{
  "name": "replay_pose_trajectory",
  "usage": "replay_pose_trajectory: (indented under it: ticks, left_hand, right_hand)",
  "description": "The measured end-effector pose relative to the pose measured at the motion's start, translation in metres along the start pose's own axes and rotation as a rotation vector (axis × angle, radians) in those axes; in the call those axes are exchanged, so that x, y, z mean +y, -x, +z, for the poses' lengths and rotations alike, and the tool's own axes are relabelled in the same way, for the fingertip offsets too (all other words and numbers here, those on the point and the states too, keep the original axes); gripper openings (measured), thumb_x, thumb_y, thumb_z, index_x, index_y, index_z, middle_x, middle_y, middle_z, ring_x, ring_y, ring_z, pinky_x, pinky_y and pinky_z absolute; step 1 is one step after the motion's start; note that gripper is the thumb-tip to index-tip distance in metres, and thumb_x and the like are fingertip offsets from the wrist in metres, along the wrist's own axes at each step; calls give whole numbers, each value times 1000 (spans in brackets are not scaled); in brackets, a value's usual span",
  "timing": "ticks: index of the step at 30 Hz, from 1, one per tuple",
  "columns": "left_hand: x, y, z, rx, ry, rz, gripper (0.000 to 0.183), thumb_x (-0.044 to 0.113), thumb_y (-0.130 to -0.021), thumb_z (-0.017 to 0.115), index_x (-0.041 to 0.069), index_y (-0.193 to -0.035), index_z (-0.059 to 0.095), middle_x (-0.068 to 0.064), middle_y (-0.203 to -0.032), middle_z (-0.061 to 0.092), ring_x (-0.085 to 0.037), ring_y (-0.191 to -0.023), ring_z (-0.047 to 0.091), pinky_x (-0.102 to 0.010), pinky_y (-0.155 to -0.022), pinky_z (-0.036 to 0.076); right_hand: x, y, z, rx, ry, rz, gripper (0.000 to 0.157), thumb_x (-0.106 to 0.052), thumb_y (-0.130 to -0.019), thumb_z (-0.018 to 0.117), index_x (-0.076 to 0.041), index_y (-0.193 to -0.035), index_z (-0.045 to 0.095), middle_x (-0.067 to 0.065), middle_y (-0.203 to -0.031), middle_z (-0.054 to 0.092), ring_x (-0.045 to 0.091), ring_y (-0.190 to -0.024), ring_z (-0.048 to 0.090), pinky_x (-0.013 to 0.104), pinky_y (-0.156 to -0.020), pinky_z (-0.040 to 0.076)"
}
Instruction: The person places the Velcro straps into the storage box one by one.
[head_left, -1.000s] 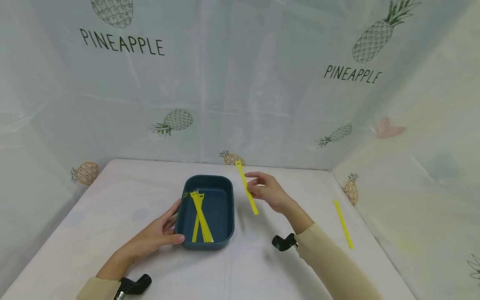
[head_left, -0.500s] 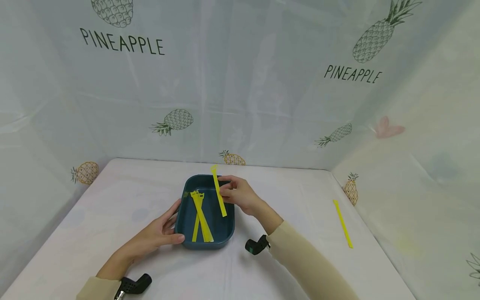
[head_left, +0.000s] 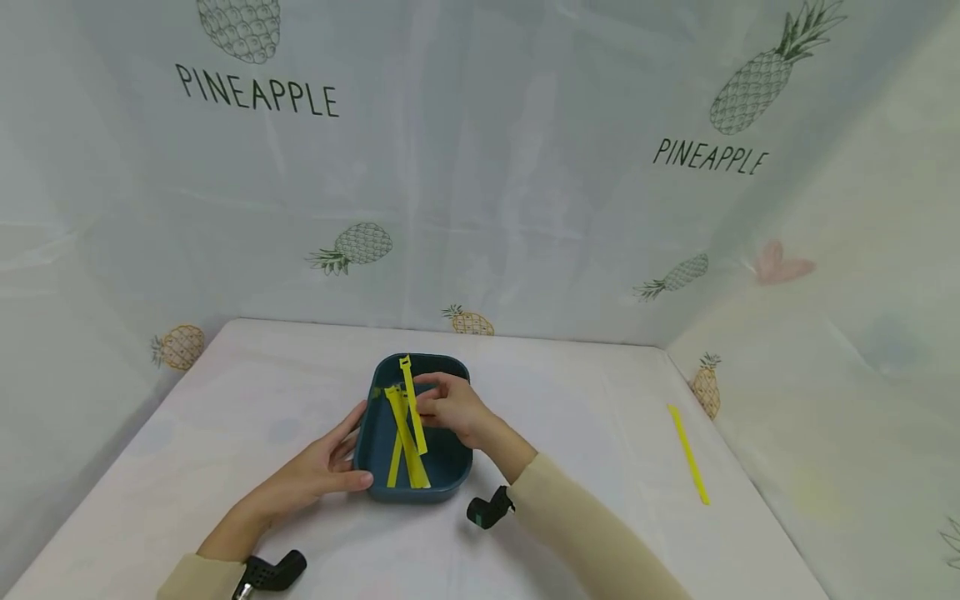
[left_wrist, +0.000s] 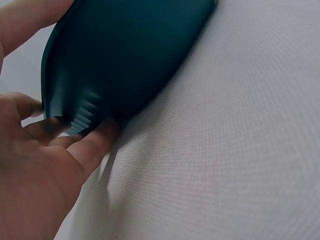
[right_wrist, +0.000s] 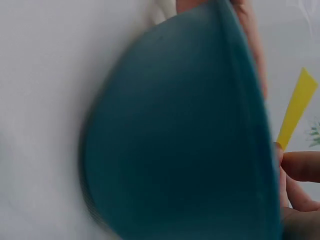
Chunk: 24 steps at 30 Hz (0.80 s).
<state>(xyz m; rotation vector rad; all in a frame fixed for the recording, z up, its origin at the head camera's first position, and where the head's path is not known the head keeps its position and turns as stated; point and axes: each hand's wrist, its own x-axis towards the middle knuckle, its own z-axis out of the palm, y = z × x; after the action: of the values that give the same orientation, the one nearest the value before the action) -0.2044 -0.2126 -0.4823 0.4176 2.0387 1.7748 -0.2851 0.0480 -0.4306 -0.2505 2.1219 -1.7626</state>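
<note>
A dark teal rectangular box (head_left: pixel 452 467) stands on the table. My left hand (head_left: pixel 318 469) grips its left side, the thumb at the near corner and the fingers along the wall; the left wrist view shows the fingertips (left_wrist: pixel 102 137) against the box low down. Over the box's inside, my right hand (head_left: pixel 457 410) pinches a yellow strap-like cable tie (head_left: pixel 414 412) with a slotted head pointing away. Several similar yellow cable ties (head_left: pixel 395 458) lie crossed in the box's left half, partly overlapped by the held one. In the right wrist view the held tie sticks up beyond the box wall.
Another yellow cable tie (head_left: pixel 688 455) lies on the right part of the white-covered table (head_left: pixel 600 467). A pale curtain (head_left: pixel 510 192) printed with pineapples hangs behind the table's far edge and along its sides.
My right hand has moved left with the cable tie, from beside the box to over its inside, and lower. The left hand keeps its hold on the box. The head view has shifted slightly.
</note>
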Motion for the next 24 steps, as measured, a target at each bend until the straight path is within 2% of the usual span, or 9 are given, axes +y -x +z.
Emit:
replay_pose_trajectory:
  ticks: [7,17,24]
  left_hand:
    - [-1,-2,1,7,-17,-1,108,23,-99,78,34,-172,0,-22,-177,7,-52,-149,42,-45,-113,50]
    - [-2,-1,0,8,-19,-10,107,22,-100,77,34,-172,-1,-23,-177,5,-52,-149,42,-46,-114,50]
    - [0,0,-1,14,-29,-12,107,21,-100,77,33,-172,-1,-20,-178,1,-51,-154,34,-43,-115,48]
  right_hand:
    - [9,-2,9,18,-3,16,41,0,-103,67,-7,-143,62,12,-104,69,19,-89,72,36,-87,65]
    - [19,-7,22,52,30,31,42,2,-101,68,-5,-142,64,11,-99,68,18,-84,69,36,-85,65]
    - [25,-12,25,42,71,36,43,5,-100,66,-4,-142,63,9,-97,69,16,-81,68,34,-84,65]
